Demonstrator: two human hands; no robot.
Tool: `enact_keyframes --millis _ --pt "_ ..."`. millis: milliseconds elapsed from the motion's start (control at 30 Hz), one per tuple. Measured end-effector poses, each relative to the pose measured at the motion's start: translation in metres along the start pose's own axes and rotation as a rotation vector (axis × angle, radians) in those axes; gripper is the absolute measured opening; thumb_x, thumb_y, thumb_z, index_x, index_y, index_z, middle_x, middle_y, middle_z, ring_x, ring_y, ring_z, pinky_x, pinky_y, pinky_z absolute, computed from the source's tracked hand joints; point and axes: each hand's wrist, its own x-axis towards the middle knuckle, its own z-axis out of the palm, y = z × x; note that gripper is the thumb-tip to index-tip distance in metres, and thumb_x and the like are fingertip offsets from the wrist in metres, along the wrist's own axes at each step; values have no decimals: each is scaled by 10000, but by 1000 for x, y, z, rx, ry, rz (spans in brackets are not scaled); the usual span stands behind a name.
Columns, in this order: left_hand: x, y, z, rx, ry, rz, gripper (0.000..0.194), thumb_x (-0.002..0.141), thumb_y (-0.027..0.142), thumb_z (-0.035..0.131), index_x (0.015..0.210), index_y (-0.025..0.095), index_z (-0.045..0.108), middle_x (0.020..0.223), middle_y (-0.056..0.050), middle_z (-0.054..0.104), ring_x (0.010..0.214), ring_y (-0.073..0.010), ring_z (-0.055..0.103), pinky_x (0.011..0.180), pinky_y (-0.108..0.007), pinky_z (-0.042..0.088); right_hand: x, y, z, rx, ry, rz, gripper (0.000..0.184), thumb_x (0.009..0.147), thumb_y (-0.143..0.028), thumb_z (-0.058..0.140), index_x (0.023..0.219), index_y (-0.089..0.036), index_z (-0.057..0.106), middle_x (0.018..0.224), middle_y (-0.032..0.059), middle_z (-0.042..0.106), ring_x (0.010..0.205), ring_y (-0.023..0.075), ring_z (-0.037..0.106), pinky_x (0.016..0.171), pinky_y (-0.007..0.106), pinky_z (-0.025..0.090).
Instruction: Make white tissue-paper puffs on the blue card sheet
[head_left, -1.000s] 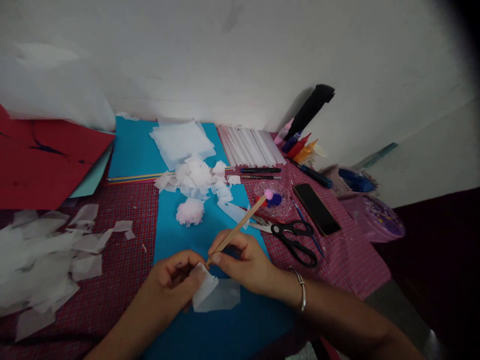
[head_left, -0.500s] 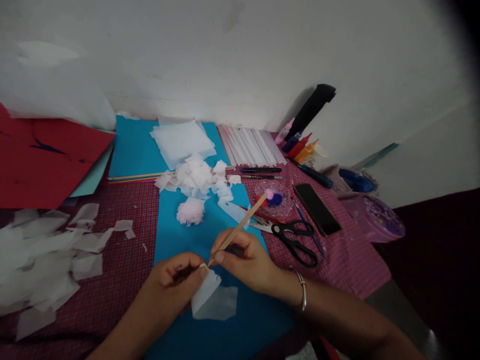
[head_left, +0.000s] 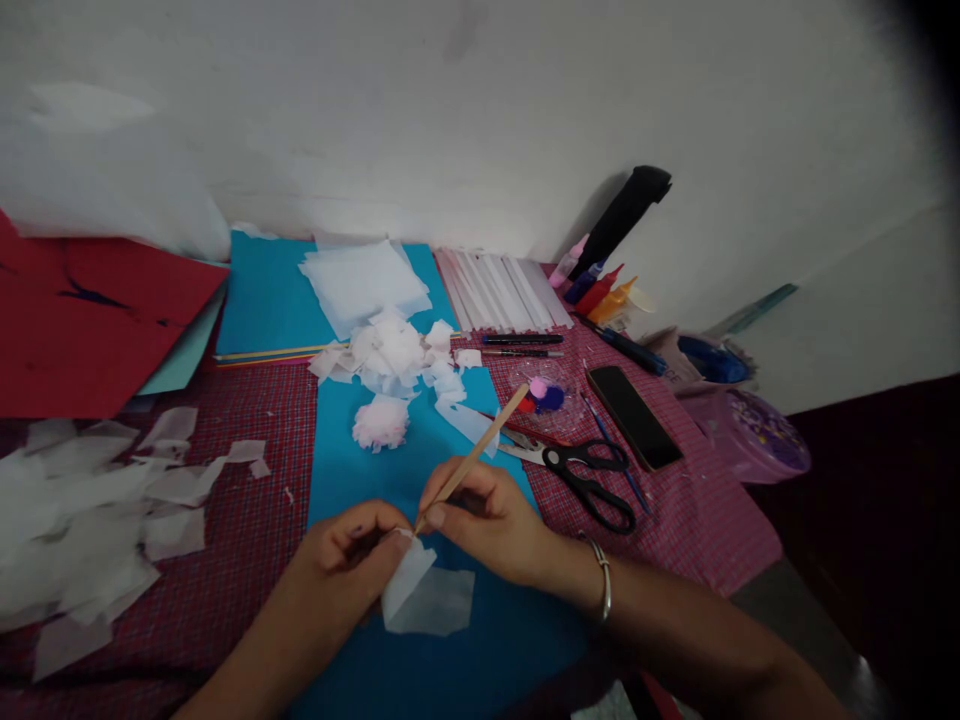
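R grip (head_left: 491, 525) clamped on wooden stick (head_left: 480, 450), L grip (head_left: 352, 560) pinching white paper (head_left: 407, 578), both over blue sheet (head_left: 517, 640) nr counter's (head_left: 274, 420) front edge. Step: prob. working paper w/ stick tip (contact unclear). Next move likely needs firm L pinch, light pressure.

Free strip of blue sheet (head_left: 345, 475) between pinkish puff (head_left: 381, 424) and left hand (head_left: 351, 558), scissors (head_left: 559, 461) an obstacle rightward.

Tan stick (head_left: 484, 446); white paper piece (head_left: 442, 602); bright blue sheet (head_left: 337, 470); red checked cloth (head_left: 259, 410); pale pink puff (head_left: 381, 423); red card (head_left: 90, 340), left.
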Motion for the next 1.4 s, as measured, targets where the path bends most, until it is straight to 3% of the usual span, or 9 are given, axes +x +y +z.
enact_keyframes --millis 233,467,533,700,1000,1200,1400 --pt "1 0 0 -50 -1 -11 201 681 372 605 633 181 565 438 75 431 367 -64 358 370 -177 276 0 -2 0 -92 28 -26 100 792 -258 607 783 -163 579 700 -2 569 631 94 537 595 234 440" --pt "-6 10 8 -30 103 19 194 663 331 608 569 183 524 450 76 406 413 -65 345 401 -176 245 1 -1 1 145 -24 184 211 761 -359 638 786 -172 543 674 -17 583 625 95 577 607 235 478" --pt "-6 10 8 -40 97 10 203 669 340 602 569 185 518 449 79 399 409 -64 338 403 -176 245 1 -1 1 84 -10 139 183 771 -338 627 784 -173 549 678 -13 580 631 98 572 602 234 472" --pt "-3 5 4 4 57 14 213 657 356 618 564 185 530 440 69 430 405 -72 358 390 -177 252 1 -5 -4 -265 107 -168 66 812 -225 568 797 -173 606 752 16 582 699 116 554 659 258 455" --pt "-3 4 4 -54 53 -19 222 661 377 629 607 176 552 455 69 431 408 -64 348 391 -171 252 -3 -5 -1 114 -20 59 138 786 -286 627 782 -162 568 682 -3 585 628 90 580 593 222 470" --pt "-5 4 6 -56 96 -5 204 679 362 601 602 185 534 461 71 420 411 -67 343 390 -173 253 -3 -7 -1 63 -12 41 126 793 -283 620 777 -166 578 688 -4 582 634 89 575 595 225 467" --pt "-3 4 4 -41 33 -11 215 661 365 622 585 185 531 451 72 426 404 -67 343 388 -175 257 -2 -5 -2 -26 11 -6 86 792 -234 610 761 -158 587 685 -3 571 630 91 560 596 226 455"
